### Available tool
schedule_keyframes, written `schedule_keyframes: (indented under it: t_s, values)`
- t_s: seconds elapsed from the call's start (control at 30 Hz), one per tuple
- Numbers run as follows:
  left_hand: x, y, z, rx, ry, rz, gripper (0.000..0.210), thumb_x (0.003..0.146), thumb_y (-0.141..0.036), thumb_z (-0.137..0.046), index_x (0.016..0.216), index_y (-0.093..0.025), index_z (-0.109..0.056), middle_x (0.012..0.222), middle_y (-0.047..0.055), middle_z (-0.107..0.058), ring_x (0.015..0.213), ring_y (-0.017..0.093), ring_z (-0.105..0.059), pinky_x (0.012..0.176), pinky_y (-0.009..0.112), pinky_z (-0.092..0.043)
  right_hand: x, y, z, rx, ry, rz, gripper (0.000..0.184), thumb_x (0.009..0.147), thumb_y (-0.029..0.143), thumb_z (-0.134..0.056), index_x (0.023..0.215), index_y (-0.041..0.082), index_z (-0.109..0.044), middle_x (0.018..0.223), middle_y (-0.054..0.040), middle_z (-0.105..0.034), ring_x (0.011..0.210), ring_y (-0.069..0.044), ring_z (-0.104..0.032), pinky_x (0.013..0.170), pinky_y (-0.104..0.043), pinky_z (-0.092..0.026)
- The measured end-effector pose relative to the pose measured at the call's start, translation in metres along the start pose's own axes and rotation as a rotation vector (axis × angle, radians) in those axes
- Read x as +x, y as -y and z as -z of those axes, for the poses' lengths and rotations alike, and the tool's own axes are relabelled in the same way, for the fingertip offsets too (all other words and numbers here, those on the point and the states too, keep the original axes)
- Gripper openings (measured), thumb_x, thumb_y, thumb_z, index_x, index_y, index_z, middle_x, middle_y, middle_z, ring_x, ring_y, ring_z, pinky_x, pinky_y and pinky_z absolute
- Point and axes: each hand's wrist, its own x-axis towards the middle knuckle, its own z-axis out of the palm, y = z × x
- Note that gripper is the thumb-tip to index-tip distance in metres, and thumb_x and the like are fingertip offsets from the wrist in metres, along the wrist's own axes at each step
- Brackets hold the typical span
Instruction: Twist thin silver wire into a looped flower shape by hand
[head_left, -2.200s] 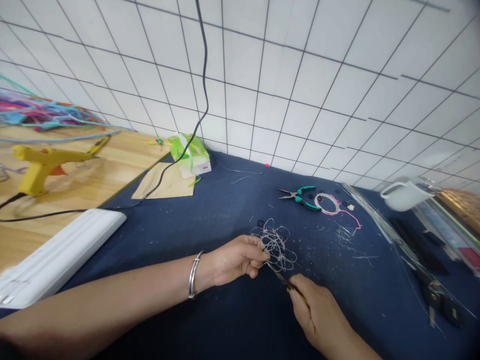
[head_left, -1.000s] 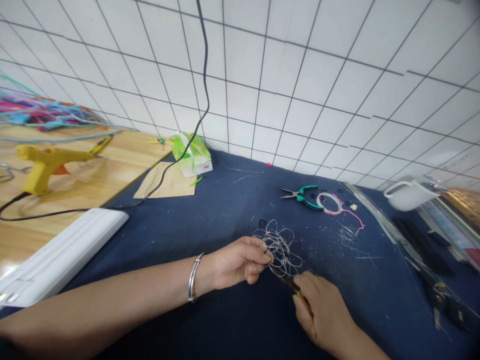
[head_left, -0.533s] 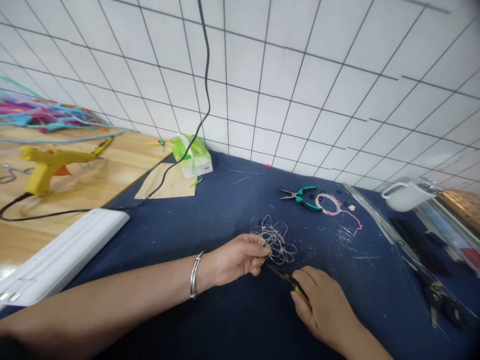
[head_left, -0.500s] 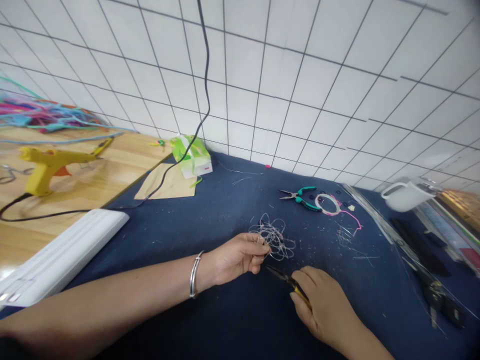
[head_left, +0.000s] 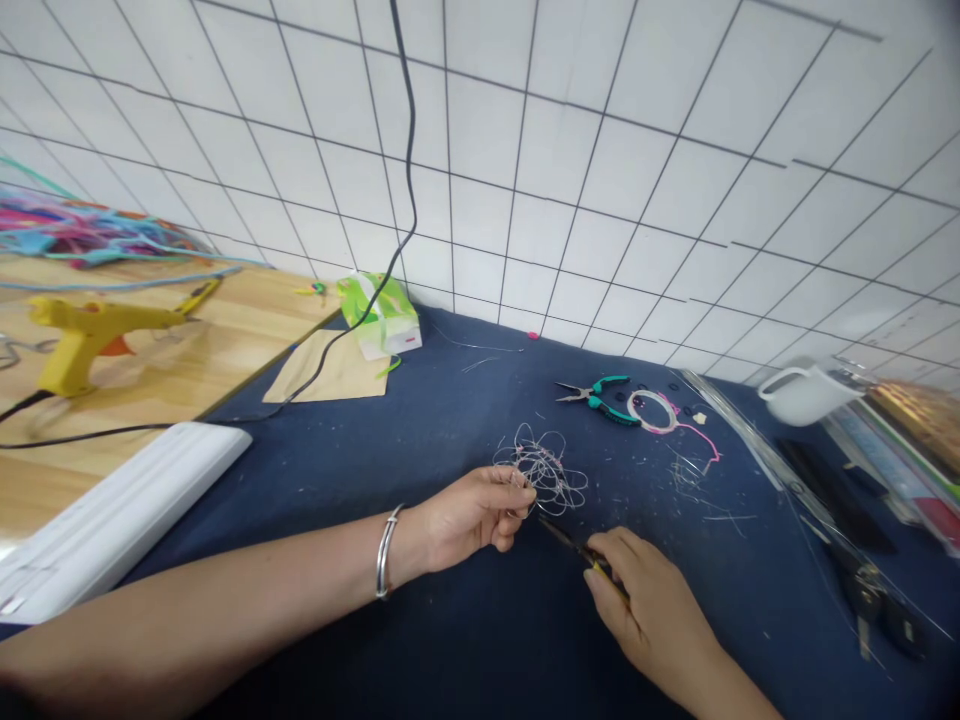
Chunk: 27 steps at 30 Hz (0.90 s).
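My left hand [head_left: 480, 508] pinches a piece of looped, flower-like silvery wire [head_left: 553, 465] between thumb and fingers. The loops stand out beyond the fingertips, over the dark blue cloth. My right hand [head_left: 645, 590] is wrapped around yellow-handled pliers [head_left: 574, 548]. Their dark, narrow jaws point left, close to the wire at my left fingertips. Whether the jaws touch the wire I cannot tell. Behind the hands lie teal-handled pliers [head_left: 600, 397] with parted jaws, beside a ring-shaped coil [head_left: 651, 410] with pink cord.
A yellow glue gun [head_left: 90, 330] lies on the wooden board at left, near a white power strip [head_left: 150, 510]. A black cable [head_left: 411, 150] hangs across the view. A white mug [head_left: 810, 392], keys [head_left: 866, 600] and wire scraps [head_left: 690, 475] are at right.
The pliers in my right hand have moved slightly up, their tips nearer to my left fingertips. The wire loops have turned a little in my left hand. The camera view has shifted slightly.
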Motion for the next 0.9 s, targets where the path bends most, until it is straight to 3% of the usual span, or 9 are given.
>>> schedule_keyframes:
  t_s: [0.2, 0.43, 0.7, 0.9]
  values:
    - [-0.0004, 0.0010, 0.0000, 0.044, 0.001, 0.000, 0.020, 0.071, -0.020, -0.067, 0.075, -0.016, -0.047, 0.058, -0.005, -0.048, 0.044, 0.005, -0.040, 0.044, 0.020, -0.036, 0.0018, 0.0042, 0.0005, 0.045, -0.020, -0.024, 0.018, 0.088, 0.025, -0.040, 0.100, 0.020, -0.051, 0.088, -0.0055, -0.056, 0.077, -0.019, -0.054, 0.069, -0.033, -0.044]
    - [0.0015, 0.0056, 0.0032, 0.045, 0.081, 0.014, 0.019, 0.071, -0.015, -0.064, 0.076, -0.017, -0.046, 0.061, -0.004, -0.050, 0.043, 0.005, -0.041, 0.041, 0.019, -0.036, 0.0001, 0.0057, 0.0005, 0.071, -0.029, 0.012, 0.018, 0.087, 0.024, -0.041, 0.101, 0.019, -0.051, 0.089, -0.0057, -0.055, 0.078, -0.019, -0.053, 0.070, -0.033, -0.044]
    - [0.0000, 0.0048, 0.0035, 0.028, 0.170, 0.080, 0.015, 0.072, -0.013, -0.061, 0.077, -0.016, -0.048, 0.059, -0.004, -0.052, 0.039, 0.005, -0.043, 0.039, 0.019, -0.038, -0.0022, 0.0019, -0.0032, 0.024, -0.097, 0.103, 0.020, 0.085, 0.025, -0.043, 0.101, 0.018, -0.052, 0.092, -0.0082, -0.055, 0.081, -0.020, -0.052, 0.073, -0.036, -0.044]
    - [0.0016, 0.0047, 0.0066, 0.044, 0.171, 0.118, 0.015, 0.071, -0.014, -0.062, 0.073, -0.017, -0.047, 0.056, -0.004, -0.054, 0.035, 0.005, -0.042, 0.034, 0.019, -0.037, -0.0036, 0.0013, -0.0030, 0.007, -0.131, 0.149, 0.020, 0.084, 0.025, -0.044, 0.100, 0.018, -0.053, 0.089, -0.0085, -0.055, 0.078, -0.019, -0.052, 0.070, -0.035, -0.044]
